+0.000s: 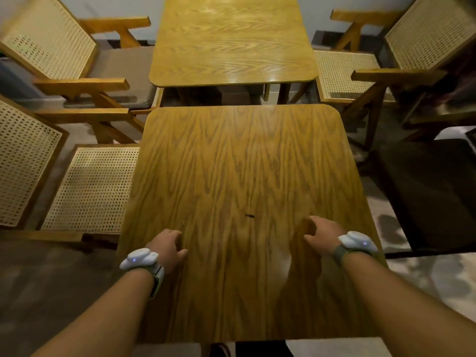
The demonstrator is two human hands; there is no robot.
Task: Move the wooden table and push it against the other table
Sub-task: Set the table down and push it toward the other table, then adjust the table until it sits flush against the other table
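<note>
We look down on a wooden table (242, 191) with strong oak-like grain and rounded corners, and beyond it the other table (231, 42) of the same finish stands against a pale wall (108, 6) — a dark strip of floor shows between the two tops, so they are near but apart. Cane-backed chairs flank both sides: two on the left (77, 181) (64, 52) and one on the right (381, 63), with a dark seat (432, 191) nearer on the right. A small dark mark (249, 215) sits on the near tabletop. Our left hand (167, 244) and right hand (323, 235) lie over that top with fingers curled loosely, gripping nothing — whether they press the wood we cannot tell. Each wrist wears a white band device (139, 258).
</note>
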